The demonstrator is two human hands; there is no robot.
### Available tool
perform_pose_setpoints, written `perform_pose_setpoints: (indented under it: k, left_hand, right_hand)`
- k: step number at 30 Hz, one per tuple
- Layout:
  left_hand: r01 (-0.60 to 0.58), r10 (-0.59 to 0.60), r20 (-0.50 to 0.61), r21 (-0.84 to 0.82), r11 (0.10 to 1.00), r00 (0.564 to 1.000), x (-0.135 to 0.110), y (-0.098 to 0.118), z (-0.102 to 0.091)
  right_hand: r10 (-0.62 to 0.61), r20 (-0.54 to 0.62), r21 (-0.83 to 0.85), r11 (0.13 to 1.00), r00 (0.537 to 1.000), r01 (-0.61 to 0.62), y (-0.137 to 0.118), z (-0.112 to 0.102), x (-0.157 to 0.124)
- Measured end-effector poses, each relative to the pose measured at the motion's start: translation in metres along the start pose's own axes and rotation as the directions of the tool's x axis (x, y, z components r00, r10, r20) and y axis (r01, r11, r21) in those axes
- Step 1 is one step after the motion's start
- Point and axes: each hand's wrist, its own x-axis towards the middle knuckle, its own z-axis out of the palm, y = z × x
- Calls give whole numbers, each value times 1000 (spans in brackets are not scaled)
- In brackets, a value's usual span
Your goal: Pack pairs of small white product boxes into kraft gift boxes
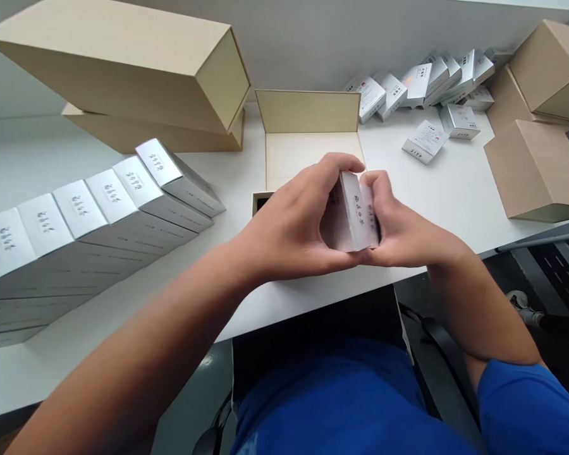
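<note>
Between my two hands are small silver-white cartons (356,212), apparently two pressed side by side, with dark lettering on their narrow faces. My left hand (291,221) wraps round their left side, thumb and fingers closed. On the opposite side my right hand (403,224) grips them, its fingers bent over the top edge. Behind and partly beneath the hands lies an open beige gift box (308,112) with its lid raised at the back. My left hand hides most of its tray, and only a dark corner shows.
A row of silver-white cartons (80,205) stands at the left. Two large beige boxes (123,57) are stacked behind it. Loose small cartons (424,140) lie at the back right, beside several brown boxes (540,170). The white table's front edge (284,309) runs before my body.
</note>
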Motion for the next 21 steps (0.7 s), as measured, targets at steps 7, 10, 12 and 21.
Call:
perform_pose_setpoints:
  k: [7, 10, 12, 21]
  left_hand:
    - [14, -11, 106, -30, 999, 994, -1, -15, 2]
    - [15, -18, 136, 27, 1000, 991, 0, -19, 6]
    - [1, -12, 149, 76, 997, 989, 0, -20, 8]
    - [-17, -168, 385, 433, 901, 908, 3, -32, 9]
  right_hand:
    - [196, 114, -290, 944, 974, -156, -10, 13, 12]
    - [227, 113, -334, 926, 967, -178, -12, 16, 13]
    - [163, 101, -320, 939, 981, -123, -15, 13, 7]
    - [44, -626, -63, 992, 779, -107, 34, -78, -21]
